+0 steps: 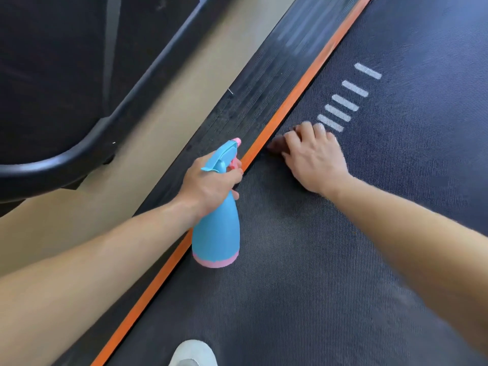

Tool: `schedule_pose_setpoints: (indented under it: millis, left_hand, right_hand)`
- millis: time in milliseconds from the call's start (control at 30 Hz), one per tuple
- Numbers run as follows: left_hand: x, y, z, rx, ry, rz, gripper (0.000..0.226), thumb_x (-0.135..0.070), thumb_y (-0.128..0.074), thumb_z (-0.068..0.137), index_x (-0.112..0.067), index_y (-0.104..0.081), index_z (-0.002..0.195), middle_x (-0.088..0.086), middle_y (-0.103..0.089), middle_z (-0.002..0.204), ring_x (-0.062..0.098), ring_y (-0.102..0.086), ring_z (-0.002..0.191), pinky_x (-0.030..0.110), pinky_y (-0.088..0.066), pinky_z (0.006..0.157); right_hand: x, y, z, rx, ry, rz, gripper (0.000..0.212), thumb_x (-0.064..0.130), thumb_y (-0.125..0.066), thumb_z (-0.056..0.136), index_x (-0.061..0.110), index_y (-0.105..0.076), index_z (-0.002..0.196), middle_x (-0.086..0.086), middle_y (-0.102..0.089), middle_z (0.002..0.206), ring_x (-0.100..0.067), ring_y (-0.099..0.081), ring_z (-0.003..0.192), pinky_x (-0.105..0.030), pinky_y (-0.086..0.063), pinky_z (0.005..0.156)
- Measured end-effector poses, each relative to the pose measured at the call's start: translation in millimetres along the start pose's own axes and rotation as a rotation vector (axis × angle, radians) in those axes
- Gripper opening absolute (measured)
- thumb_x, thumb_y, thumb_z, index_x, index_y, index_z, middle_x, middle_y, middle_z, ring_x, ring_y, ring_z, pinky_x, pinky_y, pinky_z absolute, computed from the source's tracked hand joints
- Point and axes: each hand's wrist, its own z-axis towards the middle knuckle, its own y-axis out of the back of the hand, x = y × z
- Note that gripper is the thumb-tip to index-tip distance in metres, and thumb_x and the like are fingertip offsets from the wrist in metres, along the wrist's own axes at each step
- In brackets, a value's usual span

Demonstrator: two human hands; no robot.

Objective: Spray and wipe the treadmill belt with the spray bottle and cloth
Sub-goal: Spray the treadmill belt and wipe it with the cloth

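My left hand (208,180) grips the neck of a blue spray bottle (217,228) with a pink base and trigger, held just above the treadmill belt (303,273) by its orange edge strip (280,114). The nozzle points up and away along the belt. My right hand (314,157) presses a dark reddish-brown cloth (276,146) onto the belt right beside the orange strip. Most of the cloth is hidden under the fingers.
White stripe markings (346,101) run across the belt just beyond my right hand. A ribbed black side rail (264,83) lies left of the orange strip, then beige floor (163,120). Another machine's dark curved frame (79,143) stands at left. A white shoe toe (194,352) shows at the bottom.
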Motion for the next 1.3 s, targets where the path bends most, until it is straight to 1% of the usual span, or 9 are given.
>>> schedule_pose_setpoints:
  millis: [167,233,400,500,700,967,1100,1200,1300]
  left_hand:
    - [-11,1,7,-0.006,-0.021,-0.005,0.025,-0.015,-0.068,0.096,-0.035,-0.074,0.111,0.002,-0.075,0.11,0.015,-0.071,0.059,0.025,-0.059,0.068]
    - [-13,2,8,-0.004,-0.021,-0.011,0.032,-0.016,-0.068,0.096,-0.042,-0.073,0.114,0.0,-0.076,0.112,0.014,-0.071,0.058,0.031,-0.06,0.077]
    - [-14,-1,11,-0.011,-0.031,0.007,0.023,-0.018,-0.068,0.098,-0.034,-0.073,0.113,0.001,-0.077,0.112,0.012,-0.073,0.06,0.022,-0.06,0.069]
    - [-15,-6,12,0.004,-0.023,0.021,0.032,-0.017,-0.067,0.098,-0.04,-0.072,0.119,-0.003,-0.077,0.109,0.009,-0.07,0.054,0.011,-0.049,0.053]
    - [-18,-11,10,0.064,-0.05,0.037,0.043,-0.019,-0.068,0.098,-0.045,-0.07,0.132,-0.008,-0.074,0.11,0.015,-0.073,0.059,0.017,-0.053,0.066]
    - [-22,-10,15,0.03,-0.05,0.088,0.032,-0.017,-0.069,0.097,-0.045,-0.069,0.113,-0.003,-0.077,0.103,0.012,-0.073,0.059,0.019,-0.055,0.064]
    - [-22,-12,15,0.044,-0.061,0.063,0.052,-0.016,-0.067,0.098,-0.052,-0.064,0.135,-0.003,-0.076,0.109,0.013,-0.073,0.061,0.023,-0.059,0.072]
    - [-18,-9,14,0.07,-0.084,0.06,0.054,-0.015,-0.068,0.095,-0.052,-0.066,0.135,0.0,-0.075,0.114,0.015,-0.073,0.061,0.036,-0.065,0.085]
    - [-13,-5,12,0.084,-0.073,0.076,0.055,-0.016,-0.067,0.096,-0.054,-0.063,0.136,-0.002,-0.074,0.116,0.014,-0.074,0.063,0.035,-0.064,0.085]
  right_hand:
    - [15,-3,5,-0.022,-0.151,-0.023,0.028,0.034,-0.051,0.1,0.008,-0.054,0.109,-0.02,-0.053,0.116,-0.04,-0.05,0.099,-0.051,-0.045,0.076]
    - [44,-2,-34,-0.005,-0.037,0.044,0.024,0.031,-0.054,0.098,0.01,-0.056,0.109,-0.019,-0.054,0.114,-0.038,-0.049,0.094,-0.049,-0.043,0.073]
    - [57,-3,-78,0.038,0.304,0.091,0.025,0.033,-0.056,0.096,0.013,-0.056,0.11,-0.015,-0.053,0.112,-0.034,-0.048,0.086,-0.045,-0.04,0.066]
    - [25,-9,-27,-0.063,0.084,0.053,0.029,0.038,-0.059,0.096,0.012,-0.058,0.11,-0.017,-0.056,0.114,-0.038,-0.052,0.092,-0.047,-0.046,0.068]
    - [-3,-4,22,-0.095,-0.229,-0.035,0.029,0.035,-0.056,0.098,0.007,-0.056,0.107,-0.02,-0.055,0.114,-0.041,-0.053,0.098,-0.048,-0.046,0.071]
    - [75,-9,-87,-0.029,0.369,0.165,0.017,0.026,-0.056,0.097,0.014,-0.057,0.109,-0.012,-0.049,0.105,-0.031,-0.048,0.08,-0.043,-0.038,0.061]
    - [32,-14,-32,-0.102,0.115,0.1,0.027,0.036,-0.062,0.095,0.013,-0.062,0.109,-0.016,-0.057,0.113,-0.037,-0.054,0.089,-0.046,-0.046,0.064]
    - [-11,-3,2,-0.086,-0.103,0.053,0.036,0.039,-0.065,0.093,0.01,-0.059,0.115,-0.019,-0.055,0.117,-0.042,-0.054,0.097,-0.05,-0.049,0.071]
    - [-9,1,-11,-0.095,-0.155,0.03,0.034,0.038,-0.061,0.095,0.01,-0.057,0.115,-0.02,-0.054,0.121,-0.04,-0.052,0.097,-0.049,-0.047,0.072]
